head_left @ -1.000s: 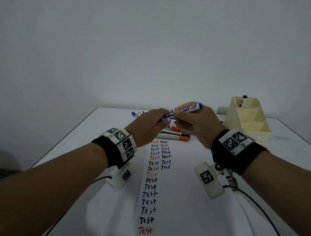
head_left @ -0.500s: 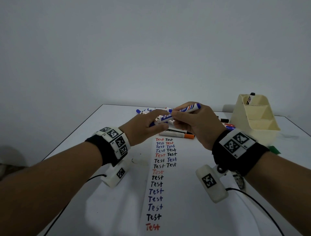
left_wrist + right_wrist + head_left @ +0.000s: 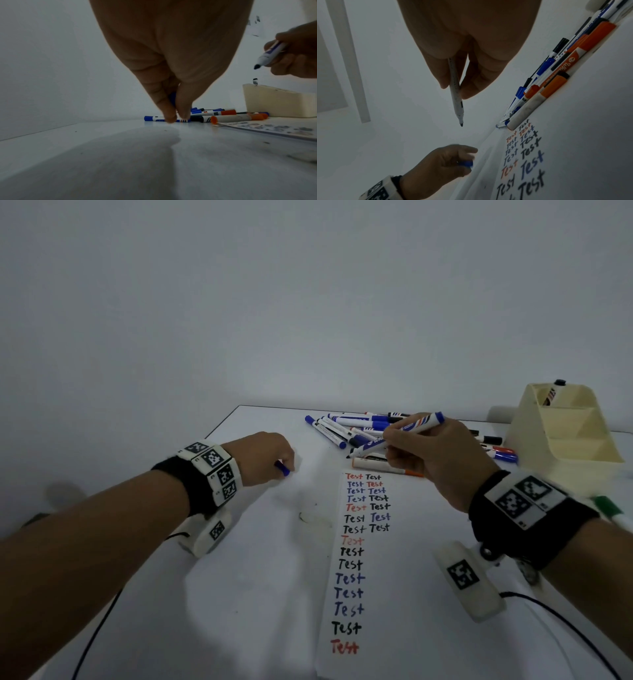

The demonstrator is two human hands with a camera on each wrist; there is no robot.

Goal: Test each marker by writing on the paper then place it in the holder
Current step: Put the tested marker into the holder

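My right hand [image 3: 424, 460] holds an uncapped blue marker [image 3: 400, 433] [image 3: 456, 94] like a pen, its dark tip hanging just above the top of the paper [image 3: 411, 577]. The paper carries two columns of "Test" in red, blue and black. My left hand [image 3: 270, 460] is low over the table, left of the paper, pinching the marker's blue cap [image 3: 282, 468] [image 3: 172, 98] between its fingertips. A cream holder [image 3: 561, 436] with stepped compartments stands at the back right, with one marker [image 3: 552, 393] in its rear compartment.
A pile of capped markers [image 3: 359, 428], blue, black and orange, lies at the paper's far end and runs toward the holder. A green-capped marker [image 3: 608, 506] lies by my right wrist. Cables trail from both wrist cameras over the white table [image 3: 239, 594].
The hands pulled apart and the cap came off. My left hand moved left and down to the table with the cap. My right hand turned the marker tip down toward the paper.
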